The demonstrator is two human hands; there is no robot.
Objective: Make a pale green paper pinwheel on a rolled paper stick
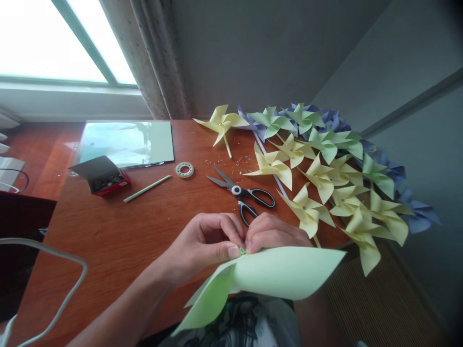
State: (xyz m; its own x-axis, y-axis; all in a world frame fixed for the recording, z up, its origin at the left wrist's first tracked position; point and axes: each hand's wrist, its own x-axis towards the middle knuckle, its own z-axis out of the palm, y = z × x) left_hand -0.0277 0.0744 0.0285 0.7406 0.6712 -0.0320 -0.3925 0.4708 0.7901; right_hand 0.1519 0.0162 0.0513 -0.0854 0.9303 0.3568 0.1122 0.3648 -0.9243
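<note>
A light green paper pinwheel [278, 272], its blades partly folded, is held between both hands near the table's front edge. My left hand [213, 241] pinches its centre between thumb and forefinger. From the other side my right hand [275, 233] grips the same spot, its fingers curled and partly hidden behind the paper. Just beyond the hands lie black-handled scissors [237, 190] with their blades parted. A rolled green paper stick [147, 188] and a roll of tape [184, 169] rest farther left on the table.
Finished yellow pinwheels [307, 209], green ones [273, 121] and purple ones [419, 212] crowd the right side. A red box [108, 183] with its lid up holds small pieces. Behind it lies glossy-covered green paper [126, 140]. A white cable [72, 294] loops at the left.
</note>
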